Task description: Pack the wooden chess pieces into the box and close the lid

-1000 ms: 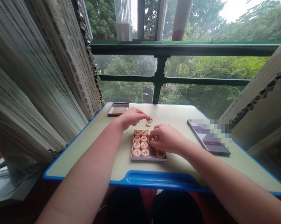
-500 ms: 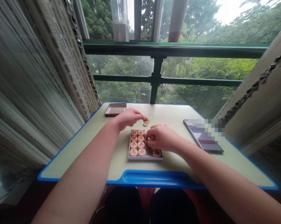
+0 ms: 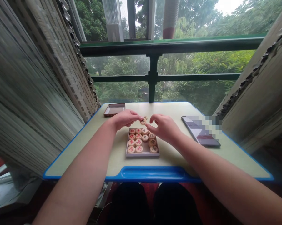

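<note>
Between the thumb and fingers of my left hand (image 3: 129, 119) is a round xiangqi piece (image 3: 143, 121) with a black character, held above the table behind the box. My right hand (image 3: 164, 125) hovers just to its right, thumb and fingers apart with nothing between them. Below both hands lies a shallow open box (image 3: 144, 154) holding rows of wooden pieces. Red-marked pieces (image 3: 138, 142) fill its left columns; black-marked ones (image 3: 152, 142) stand on the right. One black-marked piece (image 3: 145, 137) sits in the third column, with bare box floor in front of it. Another piece (image 3: 145, 117) shows partly behind the held one.
The box lid (image 3: 114, 109) lies upturned at the table's back left. A dark tablet or phone (image 3: 199, 132) lies on the right, partly pixelated. A blue tray groove (image 3: 155, 173) runs along the table's (image 3: 103, 147) front edge. Curtains and a railed window surround it.
My right hand has lifted away from the box and opened, leaving a black-marked piece in the third column. My left hand has brought its piece slightly toward the box.
</note>
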